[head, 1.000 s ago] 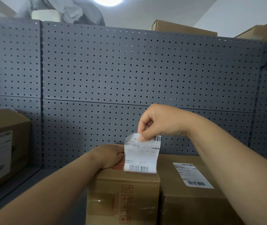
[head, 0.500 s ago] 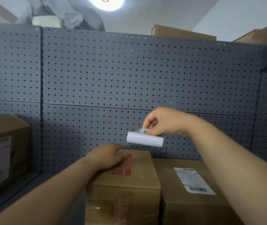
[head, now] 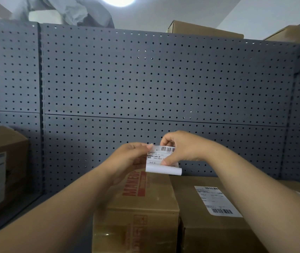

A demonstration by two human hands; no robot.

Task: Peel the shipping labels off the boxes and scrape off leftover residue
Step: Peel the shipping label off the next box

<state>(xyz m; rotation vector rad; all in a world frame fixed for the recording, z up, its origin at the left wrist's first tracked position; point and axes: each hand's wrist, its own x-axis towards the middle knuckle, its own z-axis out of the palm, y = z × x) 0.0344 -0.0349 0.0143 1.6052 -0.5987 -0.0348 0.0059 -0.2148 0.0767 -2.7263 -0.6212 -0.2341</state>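
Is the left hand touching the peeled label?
Touching. The head view shows the left hand pinching the peeled label at its upper left corner; the right hand grips its right side.

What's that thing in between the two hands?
A peeled shipping label, its bottom curled up; the left hand and right hand both pinch it, seen in the head view.

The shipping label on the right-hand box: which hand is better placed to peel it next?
Probably the right hand. Its arm lies over the right-hand box, beside the stuck label, while the left hand sits over the MAKEUP box. Both pinch the peeled label, so it must let go first.
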